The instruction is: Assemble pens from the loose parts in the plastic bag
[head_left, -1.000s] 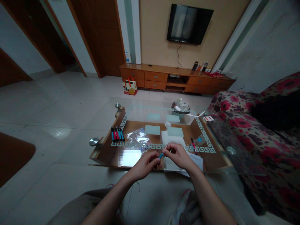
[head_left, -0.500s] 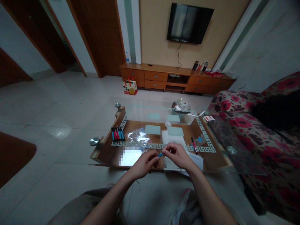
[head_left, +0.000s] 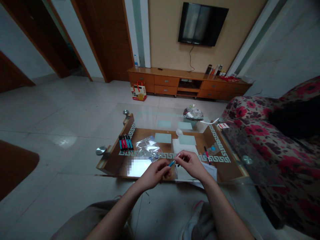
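Observation:
My left hand is closed, pinching a short blue pen barrel that points up to the right. At its upper end, my right hand is closed, thumb and finger on a thin pale stick-like piece, too small to name surely. Both hands are above the near edge of the glass coffee table. Several blue, red and black pens lie side by side at the table's left. To the right of my right hand lies a red-and-black pen.
Clear plastic bags lie left of centre, behind a bright screen-like patch. White paper is beneath my right hand. A basket with bags stands at the far side. A floral sofa borders the right, and a wooden TV cabinet stands beyond.
My right hand has moved slightly up and to the right, widening the gap between the hands, so more of the blue barrel's end shows. My left hand has hardly moved.

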{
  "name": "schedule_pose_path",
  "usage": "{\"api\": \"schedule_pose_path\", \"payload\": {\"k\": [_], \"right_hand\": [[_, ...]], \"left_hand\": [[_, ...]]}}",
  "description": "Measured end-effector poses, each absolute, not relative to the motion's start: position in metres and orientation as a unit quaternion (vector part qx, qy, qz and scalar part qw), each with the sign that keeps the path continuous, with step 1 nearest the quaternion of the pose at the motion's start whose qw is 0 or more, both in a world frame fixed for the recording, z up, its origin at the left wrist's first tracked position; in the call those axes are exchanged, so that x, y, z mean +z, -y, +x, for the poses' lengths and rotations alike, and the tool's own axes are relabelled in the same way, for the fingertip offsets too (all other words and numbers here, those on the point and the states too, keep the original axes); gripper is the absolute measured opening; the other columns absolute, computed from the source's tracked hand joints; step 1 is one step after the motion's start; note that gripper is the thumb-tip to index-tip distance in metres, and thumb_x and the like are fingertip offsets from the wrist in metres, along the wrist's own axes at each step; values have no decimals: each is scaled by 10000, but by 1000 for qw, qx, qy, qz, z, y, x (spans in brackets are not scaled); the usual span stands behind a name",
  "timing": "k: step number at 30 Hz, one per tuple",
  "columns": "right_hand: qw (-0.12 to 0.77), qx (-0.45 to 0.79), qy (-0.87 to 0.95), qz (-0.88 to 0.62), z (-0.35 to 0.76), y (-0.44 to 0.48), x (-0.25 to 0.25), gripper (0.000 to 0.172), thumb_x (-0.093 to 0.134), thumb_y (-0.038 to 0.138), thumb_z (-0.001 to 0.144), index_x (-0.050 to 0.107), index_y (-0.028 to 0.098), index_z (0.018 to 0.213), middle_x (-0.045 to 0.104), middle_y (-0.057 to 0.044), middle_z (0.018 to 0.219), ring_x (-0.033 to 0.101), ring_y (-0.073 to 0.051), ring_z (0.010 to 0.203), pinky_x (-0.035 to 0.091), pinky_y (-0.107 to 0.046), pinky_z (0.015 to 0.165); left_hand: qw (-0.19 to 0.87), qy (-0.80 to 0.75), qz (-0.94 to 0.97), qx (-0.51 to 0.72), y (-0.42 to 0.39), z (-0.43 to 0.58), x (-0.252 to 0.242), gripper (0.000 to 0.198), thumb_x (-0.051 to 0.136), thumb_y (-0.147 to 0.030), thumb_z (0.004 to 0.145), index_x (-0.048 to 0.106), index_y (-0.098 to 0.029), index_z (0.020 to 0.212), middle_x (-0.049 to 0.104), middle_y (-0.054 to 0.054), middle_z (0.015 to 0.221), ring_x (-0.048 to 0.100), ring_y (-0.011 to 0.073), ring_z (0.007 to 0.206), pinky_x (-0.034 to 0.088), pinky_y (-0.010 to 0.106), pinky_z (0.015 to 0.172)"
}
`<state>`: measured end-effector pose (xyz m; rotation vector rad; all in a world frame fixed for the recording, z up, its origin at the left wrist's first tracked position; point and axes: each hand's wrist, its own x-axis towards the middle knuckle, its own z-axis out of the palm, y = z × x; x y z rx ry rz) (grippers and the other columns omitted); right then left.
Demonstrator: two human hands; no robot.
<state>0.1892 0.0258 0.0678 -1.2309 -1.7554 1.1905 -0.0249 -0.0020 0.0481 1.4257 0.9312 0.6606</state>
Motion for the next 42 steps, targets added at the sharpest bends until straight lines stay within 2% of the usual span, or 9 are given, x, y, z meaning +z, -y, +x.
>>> {"api": "schedule_pose_path", "payload": {"k": [5,10,17,24,32,36,38,40,42], "right_hand": [[331,453,679,-473,189,-25,66,257,621,407,891,676,166,820,653,-11,750,567,-137,698,425,-237,642],[321,459,682,-470,186,-26,60,282,625,427,887,668,166,788,658,-9,751,546,-127,669,401,-228,612],[303,475,682,-466,185,-26,57,286,626,430,885,672,166,787,672,-16,768,555,-134,687,403,-230,618],[275,519,669,-456,174,-19,54,288,650,431,866,694,156,796,638,-5,704,534,-124,636,374,-229,579],[301,502,651,-483,165,-16,47,323,707,460,810,641,159,714,649,-11,687,556,-130,634,401,-234,588],[294,482,666,-488,180,-26,49,362,697,511,802,649,163,717,635,-5,671,553,-137,639,419,-242,601],[327,450,653,-514,196,-37,51,381,604,526,870,641,166,751,634,-10,677,559,-145,644,437,-255,625],[360,365,644,-569,215,-47,51,387,513,497,926,637,166,770,635,-24,691,563,-158,655,438,-265,639],[338,274,662,-610,231,-54,46,321,476,416,952,660,162,881,682,-57,819,602,-183,756,455,-289,728]], "left_hand": [[606,-410,618,287,2,-25,48,326,486,-484,945,580,-179,1015,626,30,825,591,144,678,393,175,443],[573,-398,652,297,3,-26,45,264,529,-406,942,601,-159,886,646,34,821,607,135,725,477,224,631],[622,-400,603,299,1,-23,43,258,648,-346,861,567,-182,1042,637,24,895,588,93,597,430,188,513],[626,-385,585,341,0,-22,42,519,725,-192,768,502,-216,1236,627,19,937,620,107,689,479,215,608],[624,-373,590,352,3,-22,46,414,650,-228,845,587,-207,1254,623,100,1197,657,192,934,535,287,750],[640,-382,575,336,1,-23,47,372,621,-314,885,583,-194,1235,674,78,1004,675,197,872,547,292,707],[642,-393,566,336,0,-23,44,370,605,-355,899,574,-182,1224,676,54,881,677,183,795,546,288,676],[639,-404,557,344,-2,-24,41,374,607,-378,898,566,-178,1211,665,41,842,678,179,768,547,286,661],[638,-409,550,350,-3,-24,39,369,622,-387,886,569,-180,1186,647,31,842,683,183,777,550,283,650]]}}
